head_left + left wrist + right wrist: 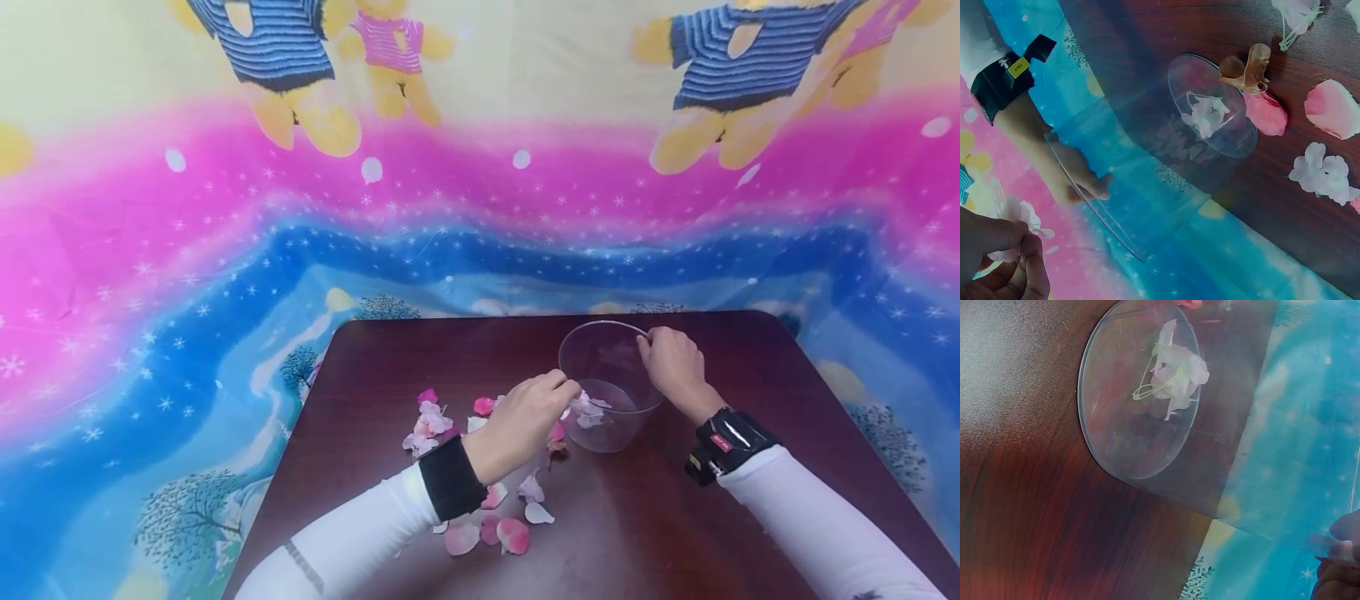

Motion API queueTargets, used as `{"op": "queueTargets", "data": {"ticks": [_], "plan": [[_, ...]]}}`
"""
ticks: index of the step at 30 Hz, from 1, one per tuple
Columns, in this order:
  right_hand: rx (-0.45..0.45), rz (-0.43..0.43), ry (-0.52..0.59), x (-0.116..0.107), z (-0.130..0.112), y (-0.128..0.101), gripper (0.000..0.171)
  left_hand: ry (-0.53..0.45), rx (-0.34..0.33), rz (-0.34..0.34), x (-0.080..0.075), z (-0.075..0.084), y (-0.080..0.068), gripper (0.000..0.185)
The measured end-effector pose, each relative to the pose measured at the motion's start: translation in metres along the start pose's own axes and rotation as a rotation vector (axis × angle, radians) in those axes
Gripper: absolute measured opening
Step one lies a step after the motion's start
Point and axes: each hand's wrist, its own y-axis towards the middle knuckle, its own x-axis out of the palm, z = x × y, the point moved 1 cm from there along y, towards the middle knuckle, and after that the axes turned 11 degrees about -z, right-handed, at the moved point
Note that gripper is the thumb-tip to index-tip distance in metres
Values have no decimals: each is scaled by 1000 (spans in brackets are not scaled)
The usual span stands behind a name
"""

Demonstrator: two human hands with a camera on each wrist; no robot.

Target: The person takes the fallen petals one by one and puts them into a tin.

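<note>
Clear bowl (607,392) on dark bench (450,350), petals scattered to its left.

Left hand (525,421) pinches a pale pink-white blossom (1019,215) between fingers over the near rim. Right hand (675,362) grips the far rim, fingers curled on it. Bowl: transparent, round, upright; one white flower (1175,372) lies on its bottom. Loose petals (487,525): pink and white.

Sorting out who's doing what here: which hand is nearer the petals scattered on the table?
Left. The left hand hovers right over the scattered petals, pinching a blossom; the right hand grips the clear bowl's far rim, beyond them.
</note>
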Motion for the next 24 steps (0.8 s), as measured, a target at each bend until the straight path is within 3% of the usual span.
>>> {"op": "queueTargets", "data": {"ticks": [12,20,24], "plan": [[-10,12,11,0,3,6,35,39,-47,-47,4,3,33,44],[-10,7,14,2,4,7,35,68,-96,-26,11,1,54,32],[-8,8,14,3,4,7,34,100,-120,-75,17,-2,59,52]]}}
